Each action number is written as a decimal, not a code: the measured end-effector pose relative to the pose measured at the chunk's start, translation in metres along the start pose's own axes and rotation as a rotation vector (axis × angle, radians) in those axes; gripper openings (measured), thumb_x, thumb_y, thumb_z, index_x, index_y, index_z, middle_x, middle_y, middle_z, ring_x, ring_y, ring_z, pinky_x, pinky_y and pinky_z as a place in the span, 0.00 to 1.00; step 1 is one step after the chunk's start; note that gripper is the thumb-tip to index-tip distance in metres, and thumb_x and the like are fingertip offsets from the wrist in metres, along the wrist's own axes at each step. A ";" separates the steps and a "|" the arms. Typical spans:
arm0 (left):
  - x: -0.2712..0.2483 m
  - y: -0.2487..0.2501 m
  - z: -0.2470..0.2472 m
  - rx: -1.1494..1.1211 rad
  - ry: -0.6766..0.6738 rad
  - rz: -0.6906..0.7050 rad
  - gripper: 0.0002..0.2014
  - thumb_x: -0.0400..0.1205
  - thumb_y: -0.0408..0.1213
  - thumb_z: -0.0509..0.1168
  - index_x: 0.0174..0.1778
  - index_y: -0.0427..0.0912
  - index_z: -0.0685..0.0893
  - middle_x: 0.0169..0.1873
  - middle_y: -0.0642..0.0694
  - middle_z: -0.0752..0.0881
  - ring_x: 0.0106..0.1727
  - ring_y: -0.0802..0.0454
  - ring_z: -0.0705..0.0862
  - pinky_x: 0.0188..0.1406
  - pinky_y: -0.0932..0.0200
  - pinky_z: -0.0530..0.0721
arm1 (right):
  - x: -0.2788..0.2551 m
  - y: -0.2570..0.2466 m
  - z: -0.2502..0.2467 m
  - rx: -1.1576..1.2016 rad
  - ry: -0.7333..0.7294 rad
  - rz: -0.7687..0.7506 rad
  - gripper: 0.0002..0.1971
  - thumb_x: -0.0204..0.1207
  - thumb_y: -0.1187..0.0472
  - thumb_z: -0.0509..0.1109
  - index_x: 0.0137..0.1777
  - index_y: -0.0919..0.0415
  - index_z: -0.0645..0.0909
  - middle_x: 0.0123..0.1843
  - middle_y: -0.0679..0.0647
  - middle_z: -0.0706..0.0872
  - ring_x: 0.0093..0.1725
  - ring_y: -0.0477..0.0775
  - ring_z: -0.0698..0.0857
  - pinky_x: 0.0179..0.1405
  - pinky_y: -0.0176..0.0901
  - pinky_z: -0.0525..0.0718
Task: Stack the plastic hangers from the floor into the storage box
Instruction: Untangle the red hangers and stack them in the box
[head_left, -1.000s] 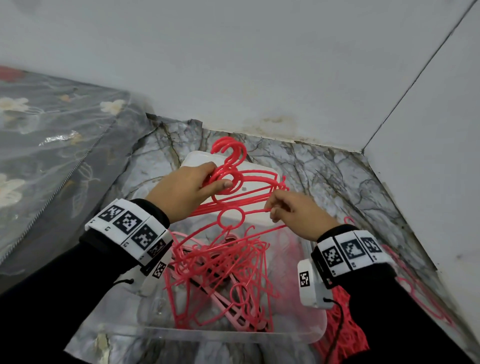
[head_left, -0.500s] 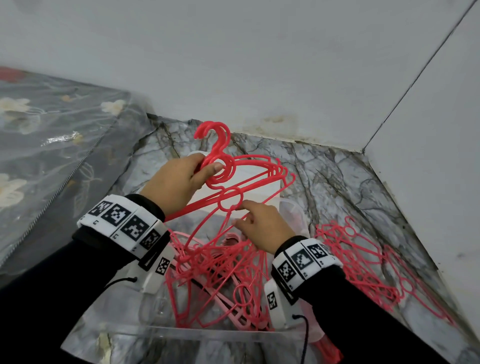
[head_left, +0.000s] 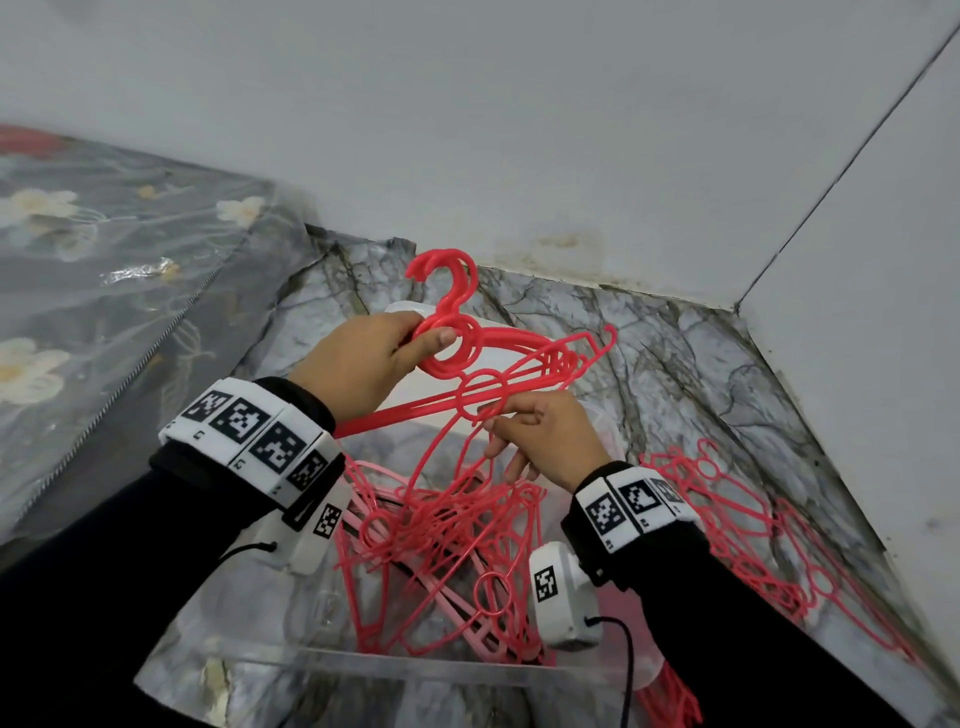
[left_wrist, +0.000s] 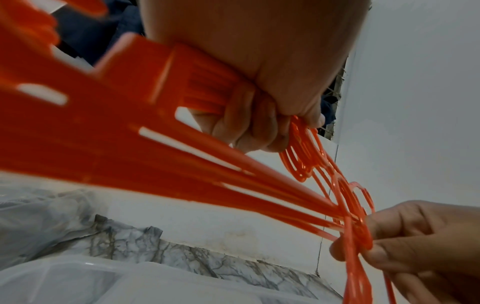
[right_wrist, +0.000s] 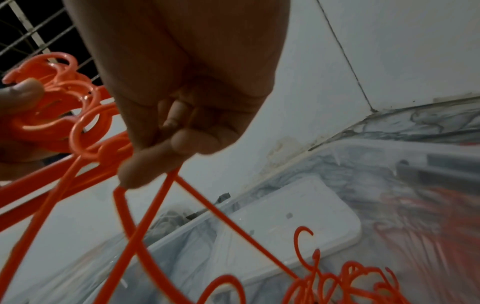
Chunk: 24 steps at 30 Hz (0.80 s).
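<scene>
We hold a bundle of red plastic hangers (head_left: 498, 364) above the clear storage box (head_left: 415, 670). Left hand (head_left: 358, 364) grips the bundle at the neck rings, hooks pointing away from us. Right hand (head_left: 545, 436) pinches a single hanger (head_left: 441, 452) at its ring, just beside the left; it hangs into the tangled hangers in the box (head_left: 447, 551). The left wrist view alone shows the left fingers (left_wrist: 249, 127) curled round the stacked bars. More hangers on the floor (head_left: 727, 514) lie right of the right hand.
</scene>
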<state>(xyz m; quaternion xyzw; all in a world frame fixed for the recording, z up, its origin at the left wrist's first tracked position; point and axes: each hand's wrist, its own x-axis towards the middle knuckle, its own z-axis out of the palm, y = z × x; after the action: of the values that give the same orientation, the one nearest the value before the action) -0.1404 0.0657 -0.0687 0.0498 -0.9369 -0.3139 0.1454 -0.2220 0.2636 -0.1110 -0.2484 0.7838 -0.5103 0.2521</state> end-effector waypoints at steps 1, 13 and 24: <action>0.000 0.000 0.000 0.005 -0.005 -0.002 0.31 0.78 0.65 0.48 0.41 0.39 0.81 0.33 0.41 0.84 0.38 0.44 0.83 0.43 0.40 0.80 | 0.000 -0.001 -0.002 -0.013 -0.020 -0.003 0.10 0.77 0.65 0.70 0.39 0.50 0.87 0.29 0.54 0.89 0.17 0.52 0.83 0.13 0.32 0.71; 0.001 0.002 -0.005 0.017 -0.002 0.008 0.25 0.79 0.64 0.50 0.33 0.45 0.75 0.27 0.49 0.77 0.30 0.52 0.76 0.30 0.54 0.71 | 0.003 0.005 -0.003 0.111 0.231 -0.010 0.08 0.77 0.63 0.70 0.39 0.53 0.87 0.31 0.54 0.90 0.13 0.53 0.79 0.11 0.30 0.68; -0.002 0.000 0.003 0.149 0.046 -0.035 0.23 0.80 0.65 0.46 0.32 0.51 0.70 0.28 0.52 0.77 0.31 0.56 0.77 0.30 0.51 0.73 | 0.003 0.012 0.003 -0.481 0.152 0.012 0.05 0.77 0.57 0.69 0.51 0.49 0.80 0.29 0.47 0.88 0.23 0.45 0.83 0.35 0.45 0.86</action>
<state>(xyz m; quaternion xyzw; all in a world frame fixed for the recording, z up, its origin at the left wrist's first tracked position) -0.1389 0.0672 -0.0715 0.0842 -0.9531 -0.2445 0.1570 -0.2239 0.2642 -0.1235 -0.2574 0.9009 -0.3246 0.1292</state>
